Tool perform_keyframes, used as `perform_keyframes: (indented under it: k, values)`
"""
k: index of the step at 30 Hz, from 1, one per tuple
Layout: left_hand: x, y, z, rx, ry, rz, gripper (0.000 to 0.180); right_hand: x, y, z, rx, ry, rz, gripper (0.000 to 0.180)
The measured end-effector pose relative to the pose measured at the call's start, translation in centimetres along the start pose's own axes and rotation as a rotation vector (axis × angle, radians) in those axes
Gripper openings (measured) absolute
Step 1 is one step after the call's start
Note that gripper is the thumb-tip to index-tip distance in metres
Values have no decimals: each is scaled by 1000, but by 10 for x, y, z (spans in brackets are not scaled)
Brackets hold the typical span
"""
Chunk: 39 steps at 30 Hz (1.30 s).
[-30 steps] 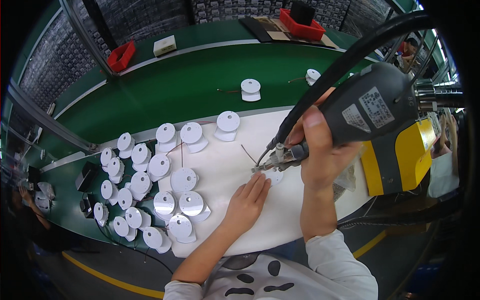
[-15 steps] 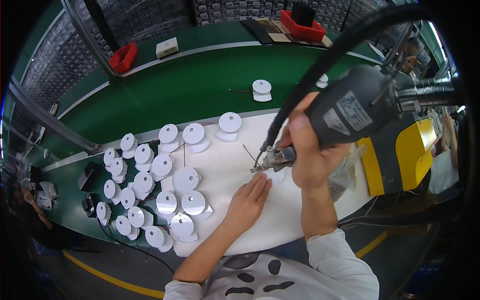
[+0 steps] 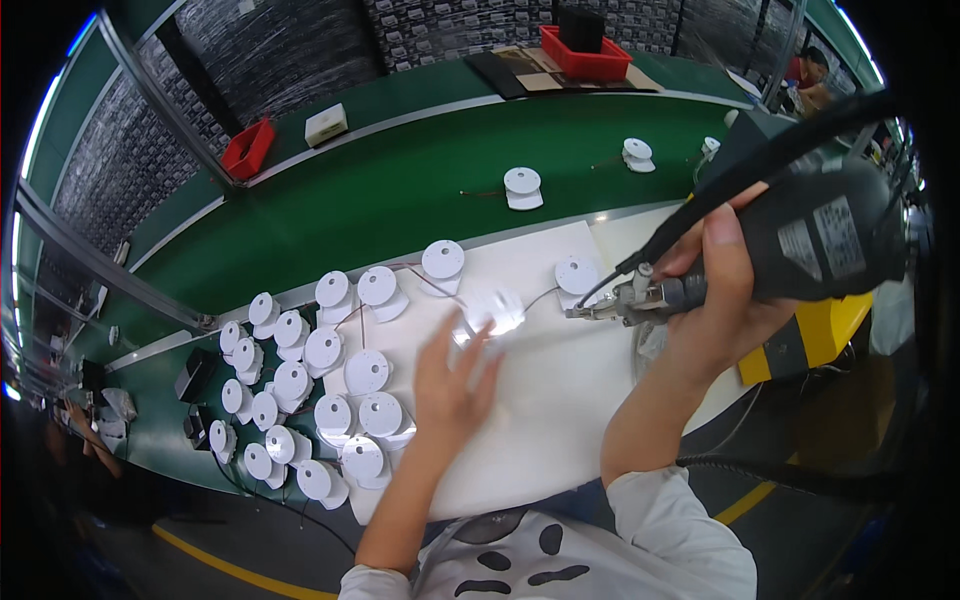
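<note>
Green worktop strip, long, running from nine o'clock over twelve to two; metal rail along its near edge.

White sheet, broad, from centre to six o'clock. Near edge just beside the person's shirt; far edge along the rail. Bare white surface between left hand and right forearm, at five o'clock.

Powered tool, dark grey, pale labels, black cable; three o'clock, metal nose toward centre.

Right hand, at three o'clock: closed, fingers and thumb wrapped about the tool.

Left hand, at between six and seven o'clock: fingers loosely spread, blurred, tips at the blurred white part; whether gripping or only touching, cannot tell.

Red tray, at one o'clock, holding a black block.

Second red tray, at ten o'clock, tilted in view; contents cannot be made out.

White round-topped parts, one group, close-set, many overlapping in view, from seven to ten o'clock, spread over the sheet's left edge.

Blurred white part, at centre, above the sheet in view.

Single white part, between two and three o'clock, just beside the tool's nose.
</note>
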<state>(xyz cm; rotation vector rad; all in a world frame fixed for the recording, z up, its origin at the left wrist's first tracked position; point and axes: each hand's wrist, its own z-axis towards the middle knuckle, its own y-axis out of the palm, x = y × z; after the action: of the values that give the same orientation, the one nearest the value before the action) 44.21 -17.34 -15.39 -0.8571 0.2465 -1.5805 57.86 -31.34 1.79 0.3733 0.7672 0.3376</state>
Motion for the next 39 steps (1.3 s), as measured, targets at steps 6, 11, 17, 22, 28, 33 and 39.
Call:
perform_keyframes:
  k: [6,11,17,22,28,33,39]
  values:
    - [-83,78,134,71,-11,176,41,8,-8,7,-115,-49,-152,16]
    - [-160,123,172,-185,-193,348,46,7,-7,8,-114,-96,-149,16]
    - [-92,114,149,-26,-18,598,64,9,-15,12,-99,-117,-220,17]
    - [-6,101,81,-391,156,-132,61,9,-13,10,-101,-155,-246,19]
    - [21,106,45,-444,273,-157,40,4,-8,3,-63,-23,-59,14]
    - [14,100,10,-295,412,74,36,2,-2,0,-89,-5,-16,17]
    - [9,57,-22,-280,248,21,37,9,7,-13,-160,58,-10,14]
